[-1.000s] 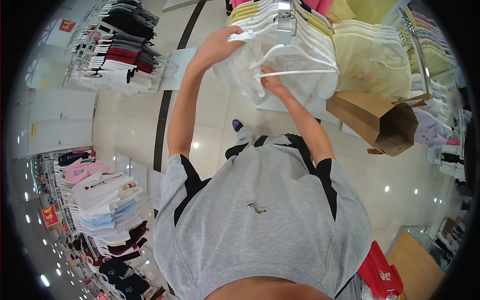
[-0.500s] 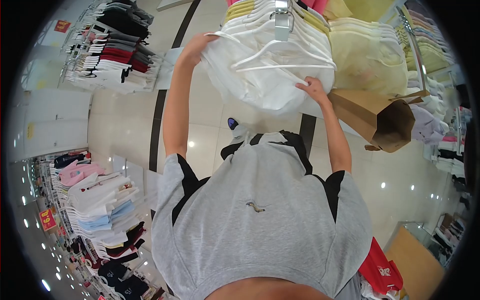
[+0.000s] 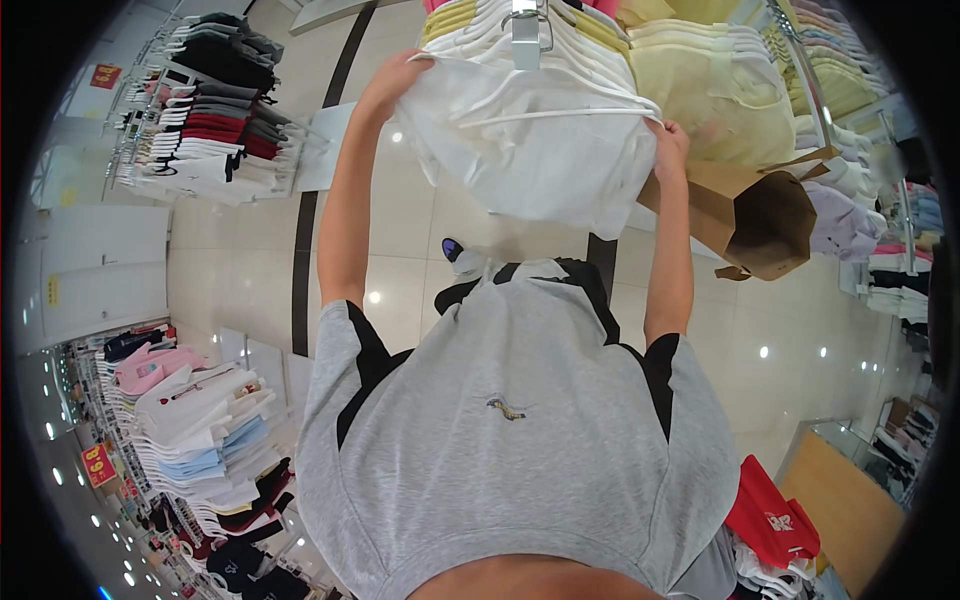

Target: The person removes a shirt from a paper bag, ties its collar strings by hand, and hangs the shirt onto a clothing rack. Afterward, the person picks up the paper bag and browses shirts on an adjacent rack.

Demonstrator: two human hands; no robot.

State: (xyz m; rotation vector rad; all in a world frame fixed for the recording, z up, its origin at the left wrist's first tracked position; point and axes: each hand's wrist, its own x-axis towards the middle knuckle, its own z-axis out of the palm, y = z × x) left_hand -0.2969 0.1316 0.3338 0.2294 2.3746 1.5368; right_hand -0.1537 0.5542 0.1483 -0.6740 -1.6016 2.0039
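A thin white garment [image 3: 520,165] hangs spread between my two hands at the front of a packed clothes rack. My left hand [image 3: 402,78] is closed on its upper left edge, by a white hanger tip. At the other side, my right hand [image 3: 670,145] pinches the garment's upper right corner, beside the right end of a white plastic hanger [image 3: 560,115]. The hanger's lower bar crosses the front of the cloth. Fingertips of both hands are partly hidden by the fabric and the angle.
Pale yellow tops [image 3: 710,100] hang right of the white ones. An open brown paper bag [image 3: 700,205] is below them. Clothes racks [image 3: 225,120] stand at the left, with a shirt rail [image 3: 200,410] lower down. A red garment [image 3: 770,515] lies at lower right.
My right hand has moved up and right, from the garment's lower front to the hanger's right end. The cloth now covers more of the hanger. My left hand keeps its grip.
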